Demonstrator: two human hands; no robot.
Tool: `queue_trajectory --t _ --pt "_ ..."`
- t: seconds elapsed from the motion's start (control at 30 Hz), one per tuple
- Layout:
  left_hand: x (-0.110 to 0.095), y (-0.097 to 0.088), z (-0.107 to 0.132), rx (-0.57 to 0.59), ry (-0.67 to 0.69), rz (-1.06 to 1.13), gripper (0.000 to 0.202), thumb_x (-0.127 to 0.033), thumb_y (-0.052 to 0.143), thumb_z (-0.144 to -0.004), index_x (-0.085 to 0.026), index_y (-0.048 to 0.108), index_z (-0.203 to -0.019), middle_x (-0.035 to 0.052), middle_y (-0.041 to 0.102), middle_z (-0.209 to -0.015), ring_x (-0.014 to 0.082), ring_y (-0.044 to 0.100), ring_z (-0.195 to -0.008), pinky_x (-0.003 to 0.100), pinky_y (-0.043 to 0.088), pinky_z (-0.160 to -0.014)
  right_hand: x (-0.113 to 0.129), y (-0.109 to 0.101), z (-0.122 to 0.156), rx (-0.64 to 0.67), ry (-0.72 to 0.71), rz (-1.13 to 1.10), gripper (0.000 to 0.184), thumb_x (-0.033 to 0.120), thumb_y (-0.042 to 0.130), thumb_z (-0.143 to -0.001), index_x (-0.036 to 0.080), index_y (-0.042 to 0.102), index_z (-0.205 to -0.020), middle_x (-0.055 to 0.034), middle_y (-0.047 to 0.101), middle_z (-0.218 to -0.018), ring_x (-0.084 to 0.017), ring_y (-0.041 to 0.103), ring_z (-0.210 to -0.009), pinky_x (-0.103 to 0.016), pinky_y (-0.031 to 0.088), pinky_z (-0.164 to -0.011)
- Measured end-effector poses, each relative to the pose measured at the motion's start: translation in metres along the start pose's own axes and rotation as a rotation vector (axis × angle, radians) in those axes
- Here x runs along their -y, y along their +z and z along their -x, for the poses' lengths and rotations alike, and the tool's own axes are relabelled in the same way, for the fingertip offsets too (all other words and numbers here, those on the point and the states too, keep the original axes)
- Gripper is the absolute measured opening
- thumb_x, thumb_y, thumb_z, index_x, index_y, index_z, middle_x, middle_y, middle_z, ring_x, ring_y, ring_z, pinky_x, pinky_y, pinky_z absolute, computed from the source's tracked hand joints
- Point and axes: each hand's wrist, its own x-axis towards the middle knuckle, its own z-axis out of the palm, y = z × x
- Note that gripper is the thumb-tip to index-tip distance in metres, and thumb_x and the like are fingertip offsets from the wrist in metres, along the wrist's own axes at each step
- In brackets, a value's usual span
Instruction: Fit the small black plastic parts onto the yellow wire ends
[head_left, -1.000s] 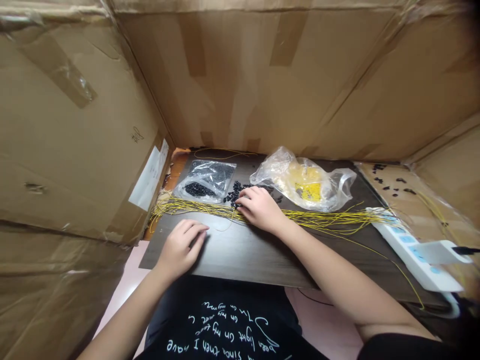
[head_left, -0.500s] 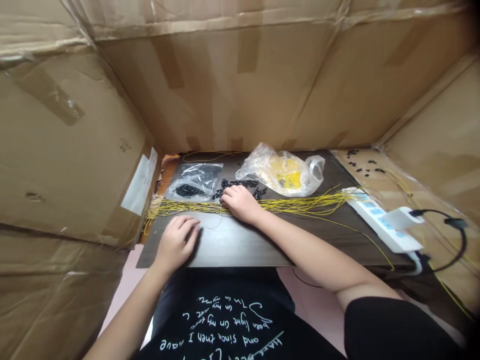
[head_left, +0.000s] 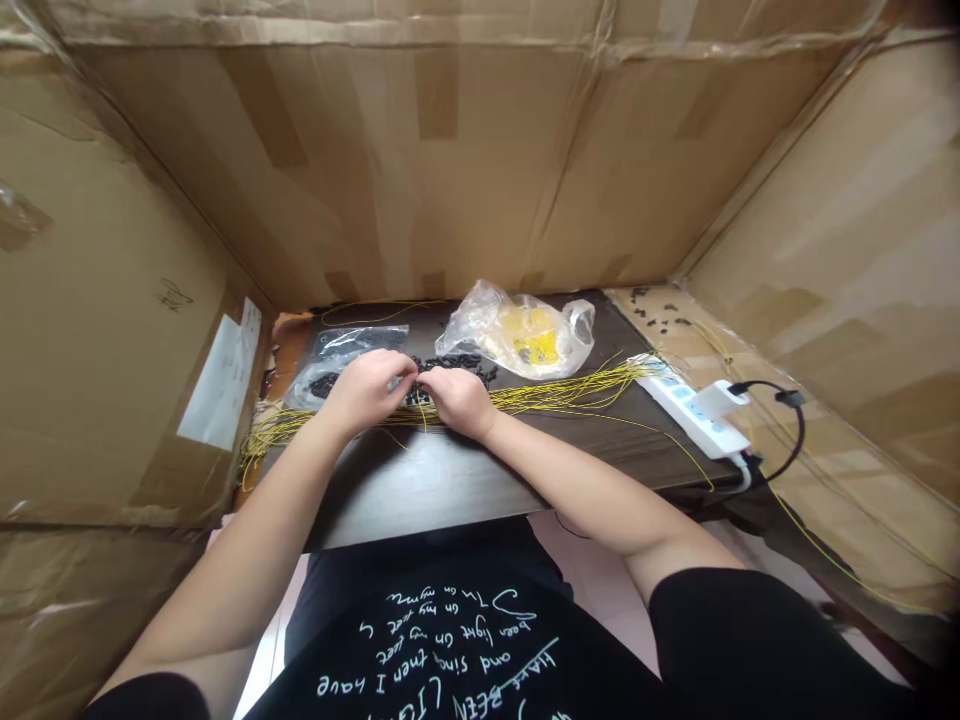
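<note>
My left hand [head_left: 373, 390] and my right hand [head_left: 457, 400] meet above the bundle of yellow wires [head_left: 555, 395], their thumbs and fingertips pinched together. One yellow wire [head_left: 423, 412] runs up to the fingertips, nearest the right thumb and finger. Anything small between the left fingertips is too tiny to make out. Just behind the hands lies a loose pile of small black parts [head_left: 480, 365]. Partly covered by my left hand is a clear bag of black parts [head_left: 356, 340].
A clear plastic bag [head_left: 487, 315] with yellow pieces stands at the back. To the right, a white power strip [head_left: 686, 415] holds a plugged-in charger [head_left: 716, 400]. Loose black bits [head_left: 660, 322] lie on cardboard. Cardboard walls [head_left: 360, 200] enclose the dark table [head_left: 375, 490].
My left hand has moved up and forward from the table's front area to meet my right hand. My right hand has drawn back slightly from the black parts. The camera view has shifted.
</note>
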Motion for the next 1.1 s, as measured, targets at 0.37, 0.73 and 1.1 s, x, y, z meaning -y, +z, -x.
queue_trajectory --t 0.37,0.73,1.1 --pt "-0.001 0.028 0.020 -0.197 0.016 0.143 0.017 -0.028 0.056 -0.098 -0.018 0.069 -0.103 0.0067 0.072 -0.089 0.0187 0.065 -0.081 0.031 0.048 -0.077 -0.003 0.006 0.002 0.021 0.050 -0.119 0.031 0.016 0.043 -0.101 0.020 0.058 -0.128 -0.0082 0.073 -0.107 -0.020 0.069 -0.094 -0.031 0.055 -0.085" --pt "0.006 0.031 0.025 -0.248 -0.137 0.265 0.023 -0.039 0.060 -0.098 -0.019 0.071 -0.092 0.0047 0.074 -0.086 0.0174 0.065 -0.080 0.031 0.047 -0.081 -0.008 -0.008 -0.001 0.061 0.082 -0.191 0.040 0.025 0.042 -0.104 0.021 0.050 -0.143 -0.0092 0.074 -0.101 -0.021 0.070 -0.088 -0.033 0.057 -0.081" --pt "0.004 0.028 0.023 -0.428 -0.438 0.620 0.028 -0.043 0.063 -0.094 -0.018 0.070 -0.084 0.0033 0.072 -0.080 0.0161 0.066 -0.077 0.029 0.051 -0.077 -0.006 -0.036 -0.005 0.294 0.024 -0.224 0.063 0.011 0.052 -0.085 0.019 0.043 -0.147 0.0000 0.069 -0.078 -0.016 0.061 -0.067 -0.028 0.046 -0.066"
